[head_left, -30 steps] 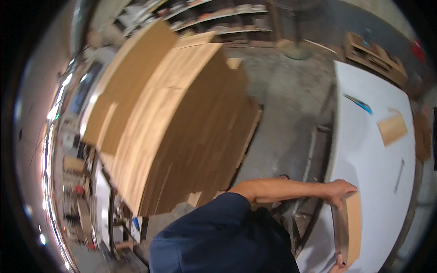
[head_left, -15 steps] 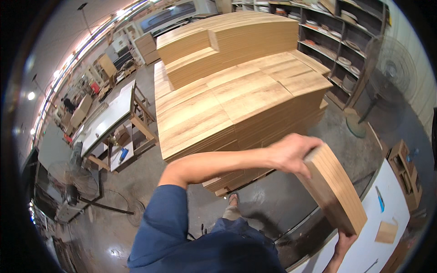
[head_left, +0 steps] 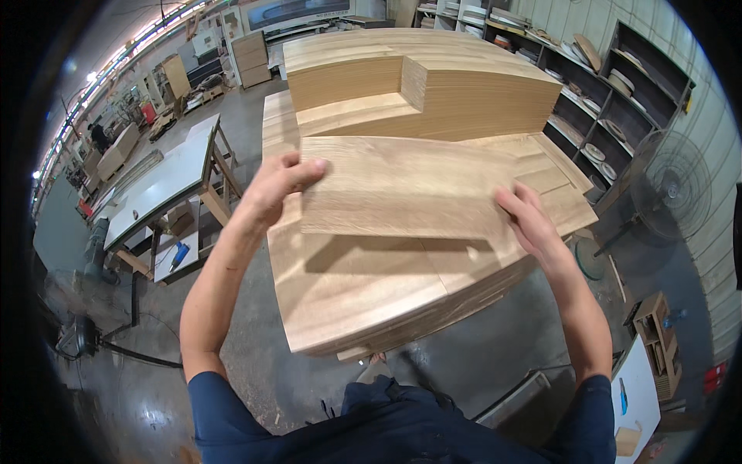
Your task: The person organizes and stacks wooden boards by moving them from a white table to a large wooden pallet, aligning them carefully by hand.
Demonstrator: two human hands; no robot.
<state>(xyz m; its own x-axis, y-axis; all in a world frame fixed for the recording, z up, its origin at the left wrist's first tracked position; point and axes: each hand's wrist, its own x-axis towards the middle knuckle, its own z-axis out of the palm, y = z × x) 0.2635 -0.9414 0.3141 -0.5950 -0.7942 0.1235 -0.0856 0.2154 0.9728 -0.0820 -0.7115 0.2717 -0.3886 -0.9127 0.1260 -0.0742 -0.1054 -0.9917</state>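
Note:
Between my hands hangs a bundle of light-brown wooden boards (head_left: 406, 185), held level above a large stack of wooden boards (head_left: 371, 301) and casting a shadow on it. My left hand (head_left: 280, 185) grips the bundle's left end, thumb over the top face and fingers partly hidden. At the right end, my right hand (head_left: 530, 220) has its thumb on the top and its other fingers mostly out of sight. Farther back, a taller row of stacked boards (head_left: 491, 100) rises from the large stack, with a lower step (head_left: 359, 112) at its front left.
A white worktable (head_left: 158, 189) stands at left. One standing fan (head_left: 668, 185) is at right, another (head_left: 81, 332) at lower left. Dark shelves (head_left: 603, 116) line the back right. A white surface (head_left: 635, 379) at lower right carries a blue-handled tool (head_left: 623, 396).
The bundle of boards has swung from the lower right, beside the white surface, to above the large stack. It was tilted on edge and now lies flat, still in both hands.

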